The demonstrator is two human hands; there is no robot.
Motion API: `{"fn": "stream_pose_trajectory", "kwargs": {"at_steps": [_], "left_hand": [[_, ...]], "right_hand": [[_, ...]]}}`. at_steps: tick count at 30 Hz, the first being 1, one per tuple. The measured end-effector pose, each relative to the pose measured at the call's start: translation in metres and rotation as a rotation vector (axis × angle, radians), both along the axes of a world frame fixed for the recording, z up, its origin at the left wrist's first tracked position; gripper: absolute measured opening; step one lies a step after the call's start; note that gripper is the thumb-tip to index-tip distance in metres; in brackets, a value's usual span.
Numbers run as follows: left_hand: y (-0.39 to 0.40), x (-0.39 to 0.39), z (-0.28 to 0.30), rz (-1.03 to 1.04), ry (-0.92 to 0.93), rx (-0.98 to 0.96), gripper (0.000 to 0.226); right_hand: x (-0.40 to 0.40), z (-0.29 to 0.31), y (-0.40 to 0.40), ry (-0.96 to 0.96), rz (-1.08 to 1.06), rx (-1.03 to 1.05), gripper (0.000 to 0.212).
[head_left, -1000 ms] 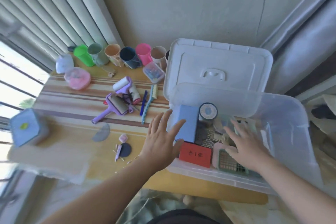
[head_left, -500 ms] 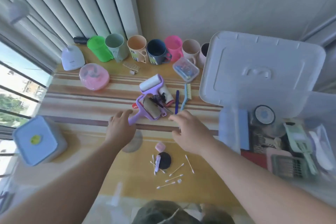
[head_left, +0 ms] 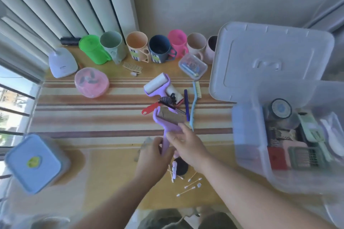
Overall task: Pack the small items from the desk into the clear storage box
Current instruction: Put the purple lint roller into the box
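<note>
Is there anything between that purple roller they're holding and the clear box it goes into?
Nothing visible blocks it. Both hands, left hand and right hand, grip the purple lint roller; the clear storage box sits open to its right, its lid propped behind.
</note>
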State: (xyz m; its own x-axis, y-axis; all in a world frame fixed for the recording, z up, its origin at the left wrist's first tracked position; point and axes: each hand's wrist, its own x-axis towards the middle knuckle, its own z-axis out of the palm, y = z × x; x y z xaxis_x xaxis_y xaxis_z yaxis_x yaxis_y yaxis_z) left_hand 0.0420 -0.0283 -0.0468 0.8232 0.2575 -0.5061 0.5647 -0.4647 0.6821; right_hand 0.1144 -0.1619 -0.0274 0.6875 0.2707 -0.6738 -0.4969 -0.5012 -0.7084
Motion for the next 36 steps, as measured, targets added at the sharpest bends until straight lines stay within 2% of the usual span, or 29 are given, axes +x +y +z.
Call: {"fn": "stream_pose_trajectory", "kwargs": {"at_steps": [3, 6, 8, 10, 12, 14, 15, 18, 20, 23, 26, 29, 31, 33, 36], "left_hand": [[-0.020, -0.013, 0.012, -0.167, -0.079, -0.114, 0.015], [0.004, -0.004, 0.012, -0.454, -0.197, -0.075, 0.024], [0.033, 0.021, 0.007, -0.402, -0.322, 0.046, 0.023], [0.059, 0.064, -0.003, -0.202, -0.362, 0.186, 0.015], [0.073, 0.117, -0.010, -0.055, -0.278, 0.284, 0.026], [0.075, 0.167, -0.016, 0.045, -0.078, 0.224, 0.043], [0.073, 0.186, -0.021, 0.045, -0.004, 0.220, 0.054], [0.061, 0.222, -0.039, -0.141, 0.073, 0.392, 0.083], [0.055, 0.232, -0.046, -0.218, 0.081, 0.455, 0.083], [0.059, 0.231, -0.046, -0.218, 0.076, 0.490, 0.069], [0.075, 0.218, -0.018, -0.166, -0.027, 0.446, 0.055], [0.082, 0.201, 0.034, -0.252, -0.358, 0.685, 0.054], [0.072, 0.191, 0.079, -0.271, -0.550, 0.722, 0.055], [0.050, 0.181, 0.120, -0.227, -0.603, 0.591, 0.056], [0.003, 0.161, 0.165, -0.179, -0.508, 0.288, 0.063]], "right_hand": [[-0.003, -0.002, 0.007, -0.028, -0.174, -0.056, 0.040], [0.004, 0.006, -0.004, -0.065, -0.222, -0.043, 0.034], [0.012, 0.017, -0.020, -0.156, -0.150, -0.056, 0.039], [0.018, 0.029, -0.037, -0.257, -0.054, -0.100, 0.048], [0.019, 0.039, -0.052, -0.322, -0.010, -0.158, 0.054], [0.014, 0.046, -0.064, -0.351, 0.001, -0.218, 0.054], [0.010, 0.050, -0.070, -0.354, 0.007, -0.245, 0.054], [-0.006, 0.057, -0.083, -0.347, 0.001, -0.273, 0.057], [-0.012, 0.059, -0.089, -0.352, 0.016, -0.288, 0.063], [-0.014, 0.060, -0.097, -0.341, 0.036, -0.289, 0.070], [-0.007, 0.060, -0.099, -0.313, -0.007, -0.227, 0.065], [0.008, 0.060, -0.097, -0.314, -0.070, -0.142, 0.069], [0.018, 0.067, -0.097, -0.363, -0.106, -0.072, 0.073], [0.028, 0.083, -0.104, -0.434, -0.145, -0.002, 0.072], [0.047, 0.113, -0.137, -0.595, -0.212, 0.039, 0.070]]}}
